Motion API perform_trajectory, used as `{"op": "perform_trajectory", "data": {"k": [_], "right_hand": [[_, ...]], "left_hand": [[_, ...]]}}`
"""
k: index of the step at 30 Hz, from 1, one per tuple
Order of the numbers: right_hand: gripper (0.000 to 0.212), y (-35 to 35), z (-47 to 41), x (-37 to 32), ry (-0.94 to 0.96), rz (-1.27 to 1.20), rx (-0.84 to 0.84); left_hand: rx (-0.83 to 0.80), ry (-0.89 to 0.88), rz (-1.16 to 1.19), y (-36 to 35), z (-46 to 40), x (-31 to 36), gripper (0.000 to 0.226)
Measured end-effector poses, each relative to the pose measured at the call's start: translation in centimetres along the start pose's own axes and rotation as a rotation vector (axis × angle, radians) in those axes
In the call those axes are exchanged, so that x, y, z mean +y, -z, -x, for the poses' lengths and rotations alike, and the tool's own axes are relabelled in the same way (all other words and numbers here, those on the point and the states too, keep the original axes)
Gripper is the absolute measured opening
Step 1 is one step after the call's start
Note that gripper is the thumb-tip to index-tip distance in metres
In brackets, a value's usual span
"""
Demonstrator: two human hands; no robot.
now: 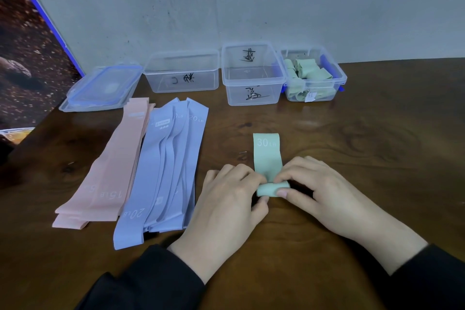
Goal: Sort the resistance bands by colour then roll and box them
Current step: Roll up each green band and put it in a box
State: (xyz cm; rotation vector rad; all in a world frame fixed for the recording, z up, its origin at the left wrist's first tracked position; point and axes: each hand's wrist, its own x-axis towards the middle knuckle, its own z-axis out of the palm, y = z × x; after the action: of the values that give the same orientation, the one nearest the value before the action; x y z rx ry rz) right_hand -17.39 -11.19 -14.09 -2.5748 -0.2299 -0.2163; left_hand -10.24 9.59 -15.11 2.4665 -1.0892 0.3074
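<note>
Both hands, the left hand [226,199] and the right hand [317,191], pinched the rolled end of the soft, thin mint-green stretchy band [267,158] lying on the brown wooden counter [352,146]. It looked light and springy, so the roll needed a tight hold. It read "30 LB".

Bands: pink stack [105,171], lilac-blue stack [163,171], mint-green band [267,156]. Boxes [251,78]: clear. Table [364,146]: dark brown wood grain. Sleeves [151,282]: black.
</note>
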Motion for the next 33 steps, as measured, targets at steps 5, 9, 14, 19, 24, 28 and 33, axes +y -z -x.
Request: {"op": "perform_trajectory", "data": {"k": [5, 9, 14, 19, 24, 28, 33], "right_hand": [[0.029, -0.2, -0.02, 0.35, -0.016, 0.02, 0.005], [0.028, -0.23, 0.13, 0.15, 0.004, 0.035, 0.001], [0.04, -0.2, 0.27, 0.06, -0.006, 0.048, 0.003], [0.025, -0.09, 0.23, 0.14, -0.004, 0.035, -0.005], [0.033, -0.25, 0.24, 0.1, -0.005, 0.045, 0.007], [0.036, -0.03, 0.18, 0.04, -0.027, 0.023, 0.001], [0.024, -0.15, 0.18, 0.17, -0.005, 0.022, 0.019]], "left_hand": [[-0.001, 0.011, 0.004, -0.27, -0.03, -0.18, 0.032], [-0.008, 0.017, 0.025, -0.11, 0.02, -0.19, 0.027], [-0.031, 0.011, 0.014, -0.01, -0.01, -0.09, 0.035], [-0.051, 0.013, 0.012, 0.02, 0.07, -0.06, 0.04], [-0.054, 0.011, 0.02, 0.01, 0.04, -0.23, 0.031], [-0.063, 0.014, 0.022, 0.03, 0.05, -0.27, 0.033], [-0.054, 0.034, 0.044, 0.18, -0.02, -0.07, 0.042]]}}
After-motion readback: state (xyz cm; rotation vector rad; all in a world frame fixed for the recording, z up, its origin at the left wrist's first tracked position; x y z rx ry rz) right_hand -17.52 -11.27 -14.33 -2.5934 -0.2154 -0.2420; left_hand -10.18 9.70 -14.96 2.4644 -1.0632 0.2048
